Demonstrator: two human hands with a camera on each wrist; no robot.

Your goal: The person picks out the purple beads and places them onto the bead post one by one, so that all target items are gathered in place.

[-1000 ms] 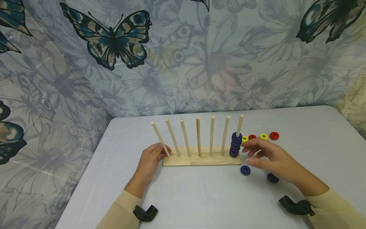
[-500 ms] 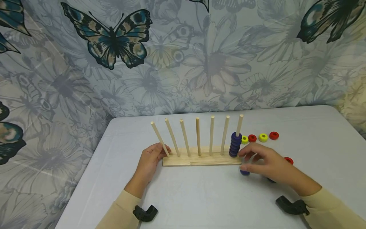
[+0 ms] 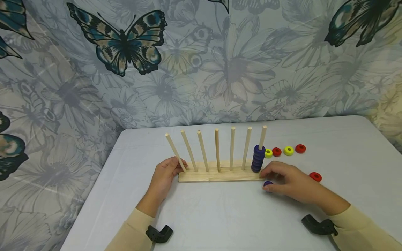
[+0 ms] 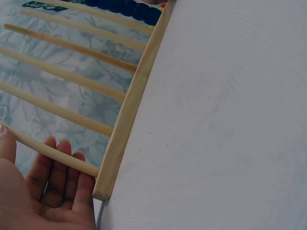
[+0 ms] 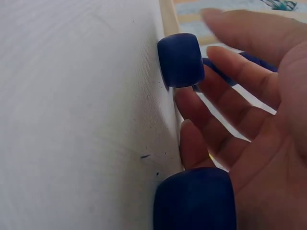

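A wooden stand (image 3: 220, 177) with a row of upright pegs is on the table. My left hand (image 3: 164, 176) holds its left end; in the left wrist view the end peg (image 4: 57, 154) passes between thumb and fingers. Several dark blue rings (image 3: 258, 160) are stacked on the rightmost peg. Beside the stand's right end, my right hand (image 3: 290, 181) is spread around a loose blue ring (image 5: 181, 60). Its thumb stays apart from that ring in the right wrist view, while fingertips lie close behind it. Another blue ring (image 5: 194, 203) sits near the palm, hidden from the head view.
Behind the right hand, a yellow ring (image 3: 268, 153), a red ring (image 3: 276, 151), a second yellow ring (image 3: 288, 151) and a second red ring (image 3: 300, 149) form a line. One more red ring (image 3: 315, 176) lies beside the right wrist. A patterned wall backs the white table (image 3: 213, 216).
My right hand has lowered and come left, over the loose blue ring, now partly covered. The red ring beside the wrist has come into view. The left hand and stand stay nearly still.
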